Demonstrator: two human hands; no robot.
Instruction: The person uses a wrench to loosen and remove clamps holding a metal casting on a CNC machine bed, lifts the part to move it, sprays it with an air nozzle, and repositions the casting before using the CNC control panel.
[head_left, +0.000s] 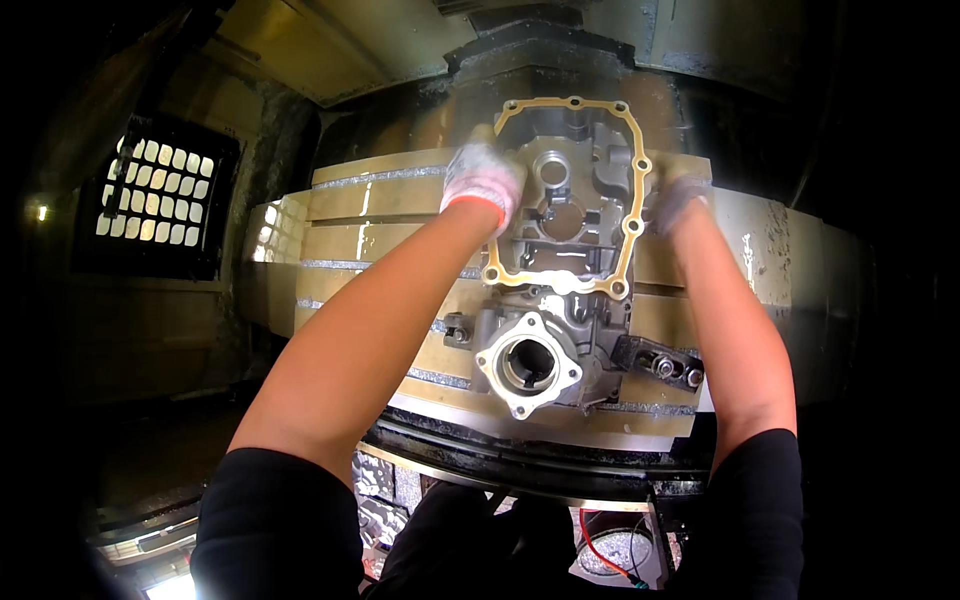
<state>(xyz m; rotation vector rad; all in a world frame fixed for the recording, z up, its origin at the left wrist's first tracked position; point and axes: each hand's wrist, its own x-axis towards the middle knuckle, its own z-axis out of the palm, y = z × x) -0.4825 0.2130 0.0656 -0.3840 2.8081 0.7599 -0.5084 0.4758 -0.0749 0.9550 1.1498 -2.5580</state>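
Observation:
A grey cast-metal housing (562,255) lies in front of me, with a pale machined flange (641,164) round its upper opening and a round bored port (529,365) at its near end. My left hand (484,178), in a white glove with an orange cuff, is closed at the housing's left edge; its fingertips are partly hidden. My right hand (684,192), also gloved, is beside the right edge of the flange. Motion smears its fingers, so its grip cannot be made out. A dark clamp (657,362) with bolts sits by the housing's lower right, and a smaller block (457,331) at its lower left.
Beneath the housing is a slotted machine table (400,205) with metal chips in its grooves. Dark enclosure walls surround it, with a gridded window (157,192) at left. A metal rail (500,485) runs along the near edge; below it are a red hose (600,550) and a round container (615,552).

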